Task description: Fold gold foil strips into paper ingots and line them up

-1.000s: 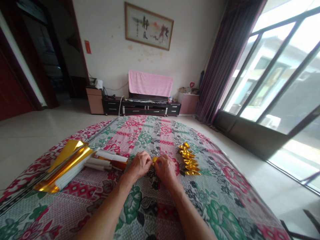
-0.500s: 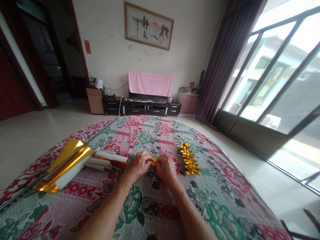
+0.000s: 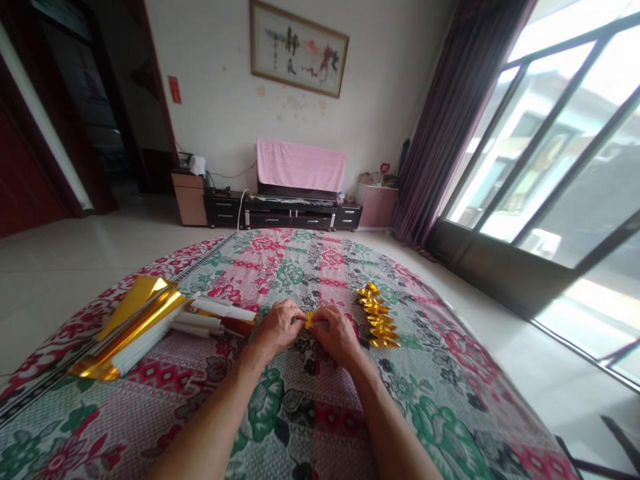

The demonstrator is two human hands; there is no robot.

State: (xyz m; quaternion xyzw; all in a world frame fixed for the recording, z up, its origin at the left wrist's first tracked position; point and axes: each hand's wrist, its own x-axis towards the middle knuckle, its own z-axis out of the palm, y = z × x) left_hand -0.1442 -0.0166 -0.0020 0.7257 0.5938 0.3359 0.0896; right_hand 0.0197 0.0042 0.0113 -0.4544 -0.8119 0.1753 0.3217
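Between my two hands is a small piece of gold foil paper (image 3: 310, 320), pinched from both sides just above the patterned tablecloth (image 3: 290, 275). My left hand (image 3: 281, 327) grips its left end with thumb and fingertips. The right end is held in the closed fingers of my right hand (image 3: 334, 331), which cover part of it. To the right of my hands, several folded gold paper pieces with pointed ends (image 3: 381, 319) lie in a column. At left rest larger curled sheets of gold paper (image 3: 150, 320) with white backs, and smaller rolled sheets (image 3: 220, 312) beside them.
Across the room stands a low black TV cabinet (image 3: 290, 217), with a pink cloth (image 3: 301, 162) draped over the screen on it. A purple curtain (image 3: 440, 127) and large windows are on the right. Dark legs of some furniture (image 3: 600, 460) show at lower right.
My fingers have shifted slightly on the small gold paper, and the right hand has turned a little. The view has tilted marginally. The other papers lie as before.
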